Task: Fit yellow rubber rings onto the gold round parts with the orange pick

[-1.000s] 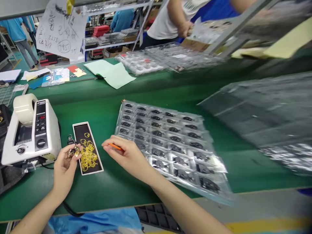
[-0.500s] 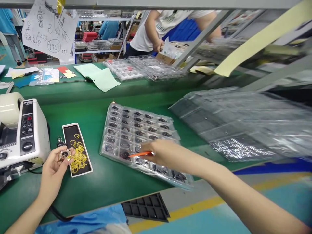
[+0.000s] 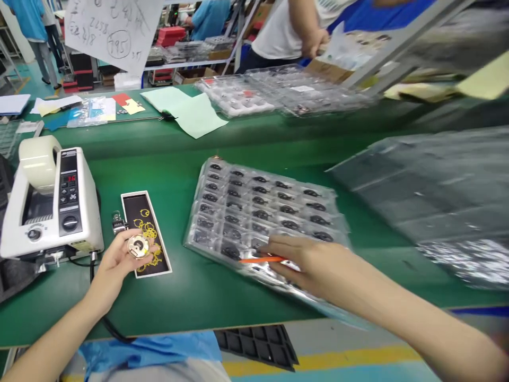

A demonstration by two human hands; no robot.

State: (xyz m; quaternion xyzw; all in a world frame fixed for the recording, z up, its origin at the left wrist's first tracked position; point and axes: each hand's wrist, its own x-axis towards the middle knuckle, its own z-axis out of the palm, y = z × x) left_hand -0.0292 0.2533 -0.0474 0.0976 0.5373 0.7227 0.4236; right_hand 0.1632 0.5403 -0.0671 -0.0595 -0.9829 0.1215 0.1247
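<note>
My left hand [image 3: 119, 257] holds a round metal part [image 3: 138, 246] between thumb and fingers, over the edge of a white-rimmed box [image 3: 166, 260] with yellow rings [image 3: 146, 228] in it. A small dark metal object [image 3: 118, 223] lies left of that box. My right hand [image 3: 296, 260] grips an orange stick-like tool [image 3: 260, 260], its tip at the lower part of a clear compartment tray [image 3: 191, 233]. Dark parts [image 3: 260, 214] sit in the tray's compartments. What my right fingertips touch is blurred.
A white tape dispenser [image 3: 85, 196] stands at the left. Stacked clear trays [image 3: 405, 185] lie at the right. Papers [image 3: 199, 114] and more trays [image 3: 238, 95] rest on the back ledge. A person's hand [image 3: 314, 42] is beyond it.
The whole view has shifted, so the bench things appear further right. The round part in my left hand now shows its face more to the camera. My right hand still holds the orange tool.
</note>
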